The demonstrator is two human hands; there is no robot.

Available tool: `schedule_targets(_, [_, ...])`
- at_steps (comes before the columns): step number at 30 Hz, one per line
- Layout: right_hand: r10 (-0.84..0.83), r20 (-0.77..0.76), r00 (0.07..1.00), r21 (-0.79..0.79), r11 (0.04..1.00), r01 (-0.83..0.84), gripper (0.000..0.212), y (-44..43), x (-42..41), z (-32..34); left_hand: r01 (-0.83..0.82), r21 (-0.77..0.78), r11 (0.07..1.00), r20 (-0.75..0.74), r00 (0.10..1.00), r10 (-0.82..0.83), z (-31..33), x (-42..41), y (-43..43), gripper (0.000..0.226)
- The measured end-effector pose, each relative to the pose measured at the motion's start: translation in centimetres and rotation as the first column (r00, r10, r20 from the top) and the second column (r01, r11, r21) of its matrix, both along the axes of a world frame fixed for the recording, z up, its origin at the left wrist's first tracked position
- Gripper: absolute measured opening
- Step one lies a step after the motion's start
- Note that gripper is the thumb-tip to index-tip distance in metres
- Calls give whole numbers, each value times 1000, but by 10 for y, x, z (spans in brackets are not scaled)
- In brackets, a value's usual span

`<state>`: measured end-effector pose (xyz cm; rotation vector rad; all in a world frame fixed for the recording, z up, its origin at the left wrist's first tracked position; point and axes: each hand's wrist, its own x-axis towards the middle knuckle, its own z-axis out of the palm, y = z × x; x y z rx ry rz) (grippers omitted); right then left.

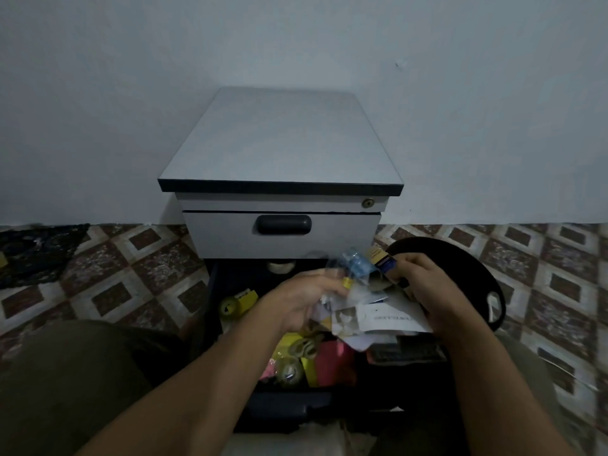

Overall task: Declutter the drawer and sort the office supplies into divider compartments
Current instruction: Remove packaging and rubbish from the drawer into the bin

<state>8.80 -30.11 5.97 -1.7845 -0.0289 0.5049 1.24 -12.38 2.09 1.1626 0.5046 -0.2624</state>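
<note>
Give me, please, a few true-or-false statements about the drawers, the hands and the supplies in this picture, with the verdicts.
1. The upper drawer of the cabinet is pulled open. False: it is shut; the lower drawer is the open one.
2. Both hands are over the open drawer. True: the left hand and the right hand each have a grip on mixed supplies.
3. The right hand holds a small dark box. True.
4. A yellow tape dispenser lies on the cabinet top. False: it lies in the open drawer, at its left side.
5. The open drawer is already sorted. False: pink paper and tape rolls lie jumbled in it.
</note>
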Motion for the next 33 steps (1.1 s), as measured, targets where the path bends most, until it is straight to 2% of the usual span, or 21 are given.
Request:
schedule_targets(10, [-79,149,986,-202,973,109,24,-76,73,45,159,135,978,41,985,-166,43,91,-73,18])
schedule_targets(13, [-118,119,986,-255,956,145,10,-87,90,44,147,183,972,7,988,-151,42,117,-88,16])
schedule_targets(17, [-152,61,987,-262,951,163,16,-95,109,34,152,213,965,-25,988,-150,29,147,-99,14])
schedule_targets(22, [-244,-60,968,-124,964,235,10,-108,127,-14,241,315,918,-98,970,-221,5,178,-110,32])
schedule_targets(24, [-286,-101,953,-85,957,278,16,-112,132,-34,271,340,900,-124,962,-242,-6,187,-113,40])
schedule_targets(28, [-305,-190,933,-1,951,310,27,-117,148,-56,312,373,874,-132,950,-282,-21,203,-118,26])
schedule_targets(31, [-312,-155,937,-125,947,295,49,-120,154,-62,335,451,827,-172,942,-288,-29,207,-116,59])
schedule_targets(33, [-328,-161,931,-159,939,304,48,-119,154,-64,340,472,813,-186,940,-285,-32,207,-113,64])
